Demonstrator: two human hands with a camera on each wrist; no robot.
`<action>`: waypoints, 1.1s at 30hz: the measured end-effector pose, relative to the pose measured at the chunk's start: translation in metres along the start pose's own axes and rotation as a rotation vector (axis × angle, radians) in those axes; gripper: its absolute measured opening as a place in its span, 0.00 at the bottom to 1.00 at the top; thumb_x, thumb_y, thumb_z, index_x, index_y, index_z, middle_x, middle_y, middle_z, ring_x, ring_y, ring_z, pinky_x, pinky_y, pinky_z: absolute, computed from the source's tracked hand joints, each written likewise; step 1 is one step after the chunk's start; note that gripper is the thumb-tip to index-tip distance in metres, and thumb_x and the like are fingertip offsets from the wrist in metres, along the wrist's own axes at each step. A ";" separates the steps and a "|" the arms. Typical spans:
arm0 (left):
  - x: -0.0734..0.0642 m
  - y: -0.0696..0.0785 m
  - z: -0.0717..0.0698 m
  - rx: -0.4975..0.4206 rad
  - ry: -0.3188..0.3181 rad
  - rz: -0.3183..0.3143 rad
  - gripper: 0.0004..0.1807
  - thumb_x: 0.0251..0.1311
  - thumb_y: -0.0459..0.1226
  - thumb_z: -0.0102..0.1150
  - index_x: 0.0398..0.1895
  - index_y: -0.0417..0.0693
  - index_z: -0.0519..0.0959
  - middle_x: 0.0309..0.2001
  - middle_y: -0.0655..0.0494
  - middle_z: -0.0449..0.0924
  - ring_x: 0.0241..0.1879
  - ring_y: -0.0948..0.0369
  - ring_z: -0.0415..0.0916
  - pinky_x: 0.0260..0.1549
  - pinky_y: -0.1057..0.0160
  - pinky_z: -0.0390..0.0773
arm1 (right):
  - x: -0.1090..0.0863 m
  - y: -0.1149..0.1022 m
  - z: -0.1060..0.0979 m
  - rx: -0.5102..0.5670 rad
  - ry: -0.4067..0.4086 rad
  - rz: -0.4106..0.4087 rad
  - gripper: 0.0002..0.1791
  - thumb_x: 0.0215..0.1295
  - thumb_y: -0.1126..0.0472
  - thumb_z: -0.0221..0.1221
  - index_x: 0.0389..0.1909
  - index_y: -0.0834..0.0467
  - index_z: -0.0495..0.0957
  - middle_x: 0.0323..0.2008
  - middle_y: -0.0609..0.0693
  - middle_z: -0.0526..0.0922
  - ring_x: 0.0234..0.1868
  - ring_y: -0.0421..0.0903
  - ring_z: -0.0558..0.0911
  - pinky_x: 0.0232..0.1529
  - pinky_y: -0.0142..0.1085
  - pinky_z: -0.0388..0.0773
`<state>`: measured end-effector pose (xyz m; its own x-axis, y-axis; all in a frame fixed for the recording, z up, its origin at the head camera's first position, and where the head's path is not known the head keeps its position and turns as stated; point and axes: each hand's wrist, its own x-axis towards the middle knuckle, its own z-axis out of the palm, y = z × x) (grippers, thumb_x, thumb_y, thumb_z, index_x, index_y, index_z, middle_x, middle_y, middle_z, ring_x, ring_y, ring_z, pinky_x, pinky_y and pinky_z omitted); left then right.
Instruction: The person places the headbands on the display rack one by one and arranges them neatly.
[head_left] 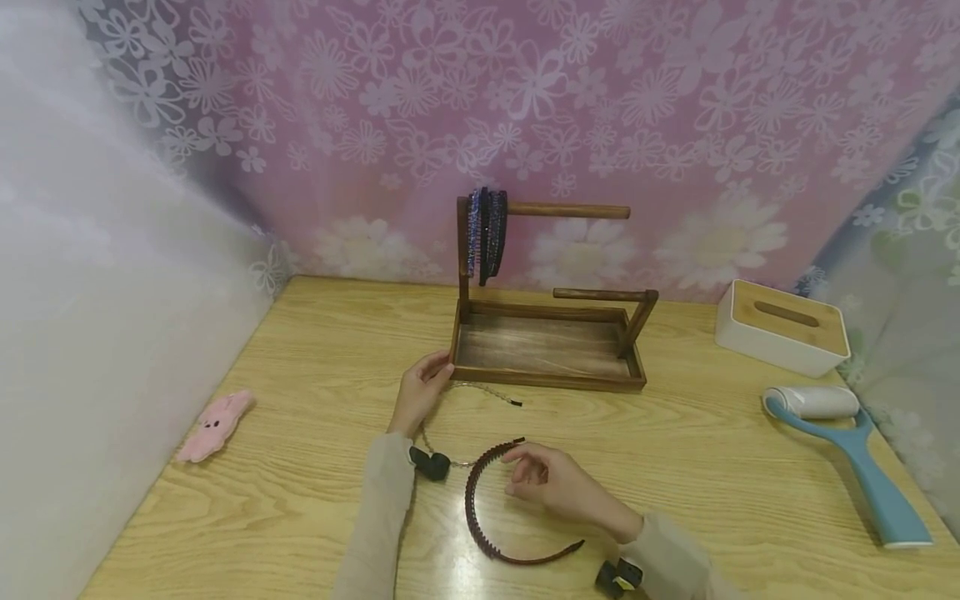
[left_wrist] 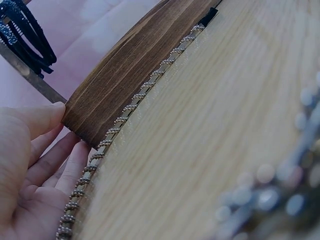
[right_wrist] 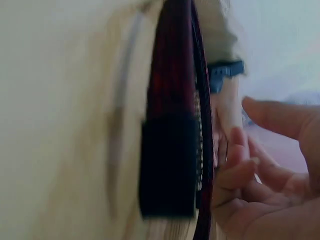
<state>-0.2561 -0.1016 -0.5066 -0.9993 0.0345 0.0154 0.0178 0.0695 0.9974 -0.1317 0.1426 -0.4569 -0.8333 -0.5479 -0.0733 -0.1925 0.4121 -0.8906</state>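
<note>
Left hand (head_left: 422,392) pinching wooden rack (head_left: 547,379), right hand (head_left: 558,485) loosely curled by headband (head_left: 471,504); wood-grain table (head_left: 300,492) below, pink flowered backdrop (head_left: 420,108) behind

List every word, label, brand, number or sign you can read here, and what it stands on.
None can be read: no lettering shows on the wooden rack, the brown headband, the tissue box or the lint roller.
The yellow mark on the right wrist's black device is too small to read.

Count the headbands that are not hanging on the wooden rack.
2: a beaded headband beside the left hand and a dark red headband next to the right hand. No others show away from the wooden rack.
</note>
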 end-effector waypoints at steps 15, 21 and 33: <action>-0.016 0.032 0.000 -0.010 -0.021 -0.017 0.22 0.69 0.33 0.54 0.64 0.34 0.70 0.65 0.38 0.71 0.65 0.45 0.70 0.64 0.52 0.74 | -0.012 -0.018 0.035 -0.076 -0.225 0.011 0.15 0.54 0.58 0.71 0.40 0.58 0.80 0.23 0.42 0.82 0.23 0.27 0.70 0.29 0.22 0.70; -0.017 0.031 0.000 -0.011 -0.023 -0.026 0.22 0.69 0.34 0.55 0.64 0.34 0.71 0.65 0.38 0.71 0.66 0.45 0.69 0.65 0.52 0.72 | -0.012 -0.022 0.043 -0.148 -0.165 0.049 0.15 0.49 0.58 0.72 0.35 0.55 0.79 0.21 0.39 0.79 0.22 0.28 0.70 0.31 0.23 0.70; -0.016 0.030 -0.001 0.003 -0.031 -0.015 0.22 0.69 0.34 0.55 0.64 0.35 0.71 0.65 0.39 0.71 0.66 0.45 0.69 0.65 0.51 0.72 | -0.025 -0.033 0.040 -0.104 -0.133 0.069 0.11 0.46 0.64 0.68 0.34 0.59 0.83 0.20 0.37 0.79 0.22 0.27 0.74 0.29 0.23 0.73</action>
<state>-0.2393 -0.1014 -0.4764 -0.9979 0.0647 -0.0014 0.0034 0.0729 0.9973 -0.0843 0.1137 -0.4438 -0.7720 -0.6040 -0.1979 -0.1952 0.5216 -0.8306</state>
